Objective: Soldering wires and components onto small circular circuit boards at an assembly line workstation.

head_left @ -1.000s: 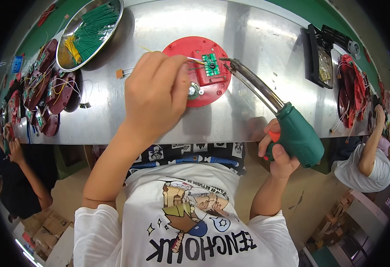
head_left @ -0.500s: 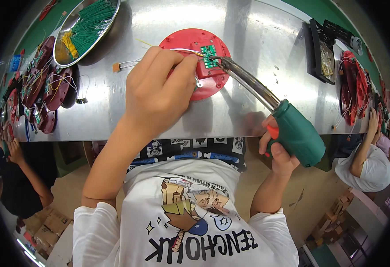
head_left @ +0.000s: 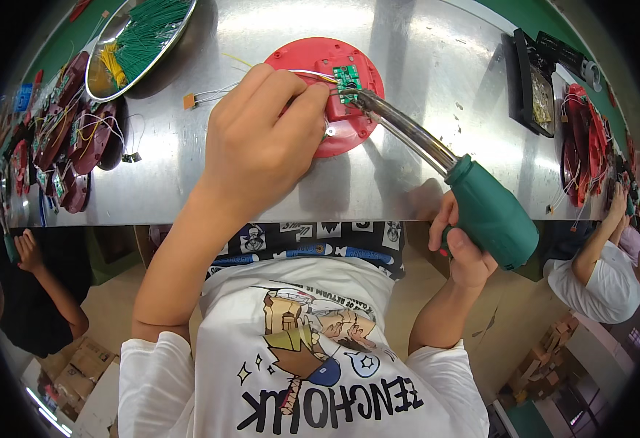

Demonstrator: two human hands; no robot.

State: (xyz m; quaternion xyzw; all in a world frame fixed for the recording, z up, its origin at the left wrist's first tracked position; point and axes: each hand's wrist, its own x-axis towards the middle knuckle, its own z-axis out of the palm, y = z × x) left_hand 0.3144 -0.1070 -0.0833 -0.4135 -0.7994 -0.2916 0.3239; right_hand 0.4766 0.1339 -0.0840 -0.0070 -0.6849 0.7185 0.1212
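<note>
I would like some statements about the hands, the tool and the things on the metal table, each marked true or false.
1. The right hand holds a soldering iron by its green handle. True.
2. The iron's tip points at a small green circuit board on the round red disc. True.
3. The left hand rests flat on the bare metal table, away from the disc. False: its fingers reach over the disc, right beside the circuit board.
4. The metal bowl at upper left holds green and yellow wires. True.
5. The red disc lies inside the metal bowl. False: it lies on the table, apart from the bowl.
</note>
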